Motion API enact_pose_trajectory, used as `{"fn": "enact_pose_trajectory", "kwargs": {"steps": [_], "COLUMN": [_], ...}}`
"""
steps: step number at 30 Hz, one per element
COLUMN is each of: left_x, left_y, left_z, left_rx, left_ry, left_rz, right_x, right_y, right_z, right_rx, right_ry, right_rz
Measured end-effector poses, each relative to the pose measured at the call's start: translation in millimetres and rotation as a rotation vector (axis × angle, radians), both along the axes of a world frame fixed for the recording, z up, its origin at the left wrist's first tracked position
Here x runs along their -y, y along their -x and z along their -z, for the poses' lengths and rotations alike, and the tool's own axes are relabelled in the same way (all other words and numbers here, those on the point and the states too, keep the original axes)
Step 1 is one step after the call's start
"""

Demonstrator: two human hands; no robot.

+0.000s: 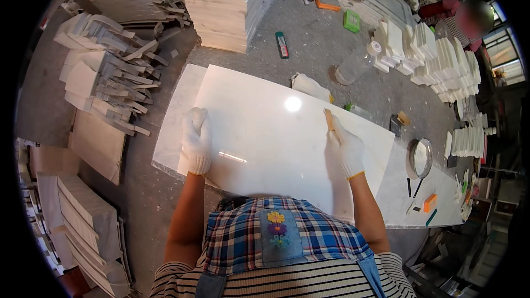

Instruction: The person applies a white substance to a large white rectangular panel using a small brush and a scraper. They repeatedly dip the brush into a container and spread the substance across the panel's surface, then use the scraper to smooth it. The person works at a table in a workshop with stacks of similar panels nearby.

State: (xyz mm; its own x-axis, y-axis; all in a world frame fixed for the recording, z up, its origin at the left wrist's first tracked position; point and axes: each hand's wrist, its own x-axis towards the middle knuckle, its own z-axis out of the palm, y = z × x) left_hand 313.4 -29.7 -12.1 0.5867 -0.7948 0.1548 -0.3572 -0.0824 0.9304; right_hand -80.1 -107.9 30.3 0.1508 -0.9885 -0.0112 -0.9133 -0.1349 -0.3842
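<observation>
A large glossy white slab [265, 116] lies in front of me, over a greyish marble slab [170, 124] whose left part shows from under it. My left hand [196, 139], in a white knit glove, is closed at the glossy slab's left edge. Its curled fingers hide anything they may hold. Over the right part of the slab, my gloved right hand [346, 146] grips a small tan strip [329, 120], which points away from me. A whitish cloth or glove [309, 87] lies just beyond the slab's far edge.
Beyond stand a tall stack of white tiles [215, 5], a dark green box [282, 45] and a clear bottle [353, 66]. Stacked white pieces [436, 60] line the right, near another person [469, 22]. A round dish [422, 158] and an orange block [430, 203] sit at right.
</observation>
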Motion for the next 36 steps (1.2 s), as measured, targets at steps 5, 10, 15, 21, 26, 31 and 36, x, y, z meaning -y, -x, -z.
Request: {"fn": "enact_pose_trajectory", "kwargs": {"steps": [5,10,15,21,26,31,36], "left_x": [1.6,1.4,1.3,1.9,0.9,1.5,0.4], "left_y": [1.4,2.6,1.3,3.8,1.7,3.9,0.6], "left_z": [0.0,0.9,0.8,-0.2,5.0,-4.0,0.6], "left_rx": [0.001,-0.006,-0.001,0.027,-0.004,-0.036,-0.005], "left_ry": [-0.002,-0.008,-0.001,-0.02,0.019,0.005,0.009], "left_rz": [-0.021,-0.041,-0.024,-0.059,-0.033,0.004,0.001], "right_x": [3.6,6.7,10.0,15.1,14.6,10.1,12.2], "right_y": [5.3,-4.7,-4.5,4.7,10.3,15.3,16.7], "right_z": [-3.6,-3.6,3.1,-9.1,-12.4,-13.0,-10.3], "right_rx": [-0.003,0.01,-0.001,0.024,0.131,0.551,0.475], "right_ry": [0.01,-0.023,-0.037,-0.053,-0.053,-0.126,-0.089], "right_rz": [-0.04,0.022,0.007,-0.057,-0.079,0.117,-0.016]}}
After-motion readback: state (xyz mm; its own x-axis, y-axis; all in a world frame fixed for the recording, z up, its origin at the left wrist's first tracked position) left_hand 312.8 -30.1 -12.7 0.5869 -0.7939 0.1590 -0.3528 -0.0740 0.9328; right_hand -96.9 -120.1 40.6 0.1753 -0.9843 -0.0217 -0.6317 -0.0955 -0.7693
